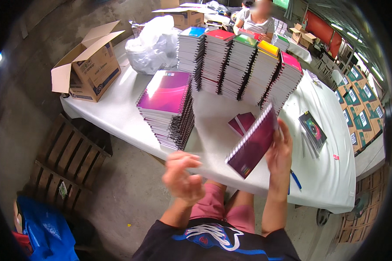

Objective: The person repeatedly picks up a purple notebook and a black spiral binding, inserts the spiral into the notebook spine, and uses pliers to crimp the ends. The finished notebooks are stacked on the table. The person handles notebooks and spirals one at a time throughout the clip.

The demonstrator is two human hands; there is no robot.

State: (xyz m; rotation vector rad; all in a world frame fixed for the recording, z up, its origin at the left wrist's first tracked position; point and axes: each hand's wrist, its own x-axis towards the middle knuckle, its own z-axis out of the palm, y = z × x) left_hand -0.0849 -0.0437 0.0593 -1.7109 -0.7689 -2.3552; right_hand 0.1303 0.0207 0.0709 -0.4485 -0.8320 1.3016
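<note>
My right hand [279,150] grips a dark purple spiral notebook [253,145] by its right edge, holding it tilted above the table's near side. The notebook's wire binding runs along its left edge. Slightly blurred, my left hand [183,179] hovers in front of the table edge with fingers half bent and apart, and it holds nothing. Nearest to it stands a tall stack of purple-covered spiral notebooks [165,93]. Two small dark maroon booklets [243,123] lie on the table behind the held notebook, which partly hides them.
Several spiral-notebook stacks [235,65] line the white table [209,141]'s back. An open carton [96,71] and white plastic bags [154,45] stand left; a black notebook [312,129], loose wire spirals [310,145] and a blue pen [295,179] lie right. A person [256,21] is behind the stacks.
</note>
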